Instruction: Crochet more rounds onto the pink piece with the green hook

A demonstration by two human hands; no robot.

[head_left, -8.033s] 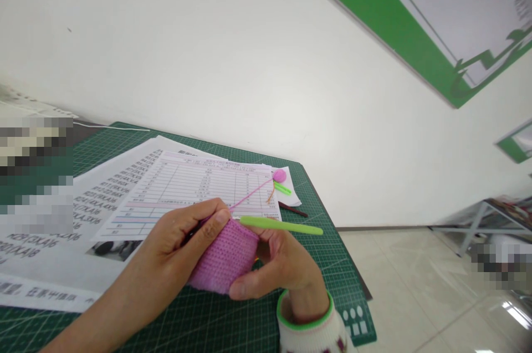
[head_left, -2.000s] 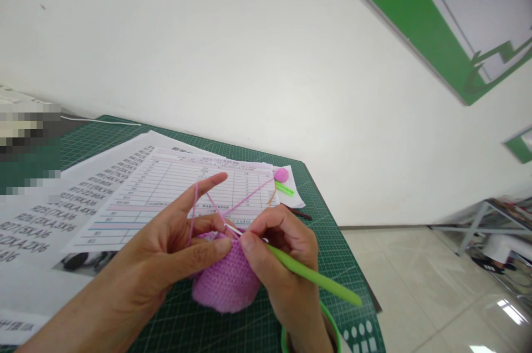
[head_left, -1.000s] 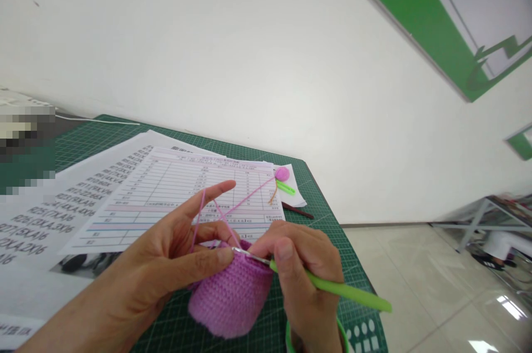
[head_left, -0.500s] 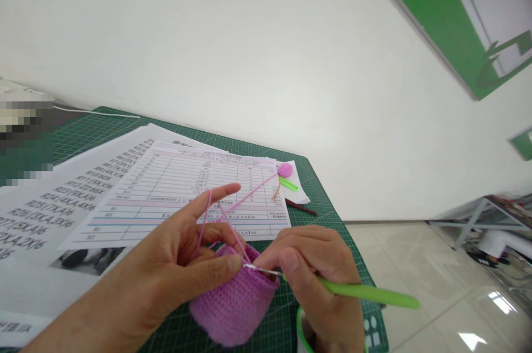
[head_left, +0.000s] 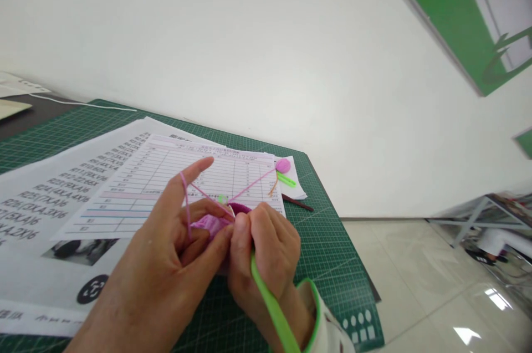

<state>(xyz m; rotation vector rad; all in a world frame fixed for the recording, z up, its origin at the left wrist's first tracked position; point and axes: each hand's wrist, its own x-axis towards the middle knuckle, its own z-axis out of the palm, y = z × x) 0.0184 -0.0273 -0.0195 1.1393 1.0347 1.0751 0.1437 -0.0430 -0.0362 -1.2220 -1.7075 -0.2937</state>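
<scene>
Pink crochet piece (head_left: 211,224) sat between both hands over the green mat (head_left: 332,264), mostly hidden. Left hand (head_left: 166,250) pinched it, index finger extended, yarn (head_left: 187,203) looped round; right hand (head_left: 266,247) gripped green hook (head_left: 271,304), tip unclear, handle end cropped. Papers (head_left: 124,189) covered mat; white wall (head_left: 249,37) behind, poster (head_left: 461,9) cut off.

Mat (head_left: 332,264): was green and lined.
Papers (head_left: 95,175): lay on the mat.
Dark stick (head_left: 297,203): lay near the papers.
White cord (head_left: 83,104): ran over the mat's far left corner.
Wall (head_left: 249,37): held a green-and-white sign (head_left: 461,15).
Floor (head_left: 403,270): shone in 2 bright spots (head_left: 498,298).
</scene>
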